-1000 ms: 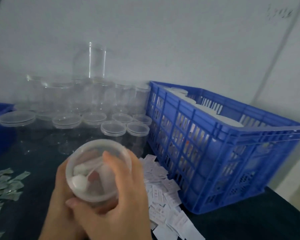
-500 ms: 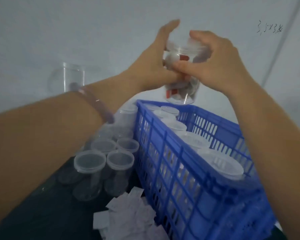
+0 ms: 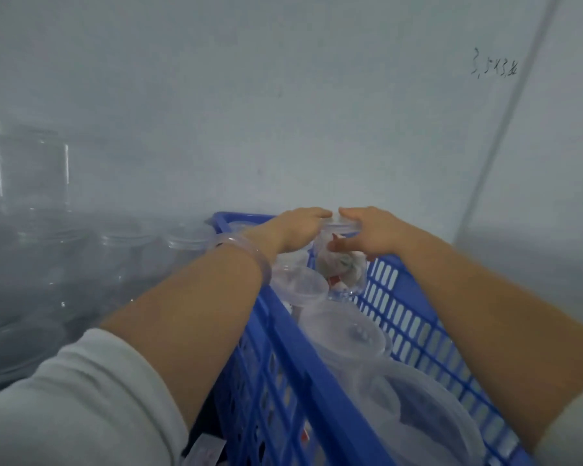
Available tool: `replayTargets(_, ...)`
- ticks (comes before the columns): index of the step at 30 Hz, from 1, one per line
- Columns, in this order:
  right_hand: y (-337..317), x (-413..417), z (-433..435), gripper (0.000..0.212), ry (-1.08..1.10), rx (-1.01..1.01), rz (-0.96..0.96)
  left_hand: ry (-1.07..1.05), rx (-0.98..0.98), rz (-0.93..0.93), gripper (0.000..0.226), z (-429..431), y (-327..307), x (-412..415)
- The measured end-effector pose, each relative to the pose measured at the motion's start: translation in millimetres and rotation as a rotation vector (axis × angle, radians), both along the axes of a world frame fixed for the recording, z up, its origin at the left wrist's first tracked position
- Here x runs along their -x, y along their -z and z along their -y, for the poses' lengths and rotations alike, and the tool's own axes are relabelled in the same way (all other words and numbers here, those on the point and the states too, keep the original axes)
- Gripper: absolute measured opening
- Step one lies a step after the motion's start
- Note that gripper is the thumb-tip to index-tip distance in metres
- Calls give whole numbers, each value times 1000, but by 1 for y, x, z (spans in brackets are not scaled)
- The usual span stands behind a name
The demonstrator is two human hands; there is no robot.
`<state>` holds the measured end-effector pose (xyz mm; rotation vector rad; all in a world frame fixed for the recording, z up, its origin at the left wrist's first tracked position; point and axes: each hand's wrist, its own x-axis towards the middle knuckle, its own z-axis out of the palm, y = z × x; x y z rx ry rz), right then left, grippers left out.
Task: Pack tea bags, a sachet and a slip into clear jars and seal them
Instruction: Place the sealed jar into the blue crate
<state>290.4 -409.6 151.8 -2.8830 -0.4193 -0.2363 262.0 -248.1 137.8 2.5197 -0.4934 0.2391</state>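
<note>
Down from the height of half a second ago, the jar [image 3: 342, 267] now sits low at the far end of the blue crate [image 3: 317, 381], its base below the crate's rim and close to the far right-hand wall. Both hands are clamped on its top. The left hand [image 3: 297, 227] curls its fingers over the near-left edge of the lid [image 3: 344, 225]. The right hand [image 3: 367, 230] lays its fingers over the lid's right edge and presses its thumb against the clear wall just under it. The two sets of fingertips almost meet above the lid.

The jar is clear plastic, upright or nearly so, with a pale see-through lid already on. Through its wall I see crumpled white packets [image 3: 345, 264] with spots of red and a touch of green; the blur hides which is tea bag, sachet or slip.

Nearer to me in the crate stand more sealed jars [image 3: 347, 331], lids up, in a row running towards the camera, the nearest very large in the view. A clear bangle [image 3: 246, 250] rings the left wrist, and a white sleeve [image 3: 81, 398] covers the upper arm. To the left of the crate, empty jars [image 3: 122, 257] crowd the dark bench [image 3: 199, 425], with one tall jar [image 3: 31, 169] rising above them against the pale wall [image 3: 283, 95]. Some scrawled writing [image 3: 493, 67] marks the wall at upper right.
</note>
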Motion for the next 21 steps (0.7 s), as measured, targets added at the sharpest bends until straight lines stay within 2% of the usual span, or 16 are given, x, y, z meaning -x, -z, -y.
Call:
replayTargets(2, 10, -4, -7, 88, 10, 44, -5, -23, -66, -30, 45, -4, 10, -17)
replayTargets(4, 24, -5, -15, 67, 5, 55, -7, -32, -136, -56, 46, -7, 15, -19)
replayTargets(7, 46, -2, -26, 27, 25, -119, -134, -44, -241, -78, 44, -12, 19, -26)
replayTargets(9, 56, 0, -32, 18, 22, -188, -192, -65, -293, -117, 41, -15, 21, -32)
replayTargets(12, 62, 5, -33, 29, 14, -365, -337, -72, -350, -126, 38, -16, 22, -27)
replayTargets(14, 59, 9, -29, 40, 12, -376, -393, -64, -380, -82, 38, -15, 21, -20)
replayTargets(15, 56, 10, -28, 42, 10, -336, -404, -65, -380, -55, 39, -16, 18, -17)
replayTargets(18, 47, 12, -27, 11, 7, -66, -266, -58, -367, 19, 41, -29, 1, 1)
replayTargets(19, 43, 13, -26, 17, 22, 27, -194, -62, -359, 40, 42, -38, -6, 11)
replayTargets(21, 31, 20, -24, 51, 78, 98, -94, -86, -338, 72, 42, -63, -21, 30)
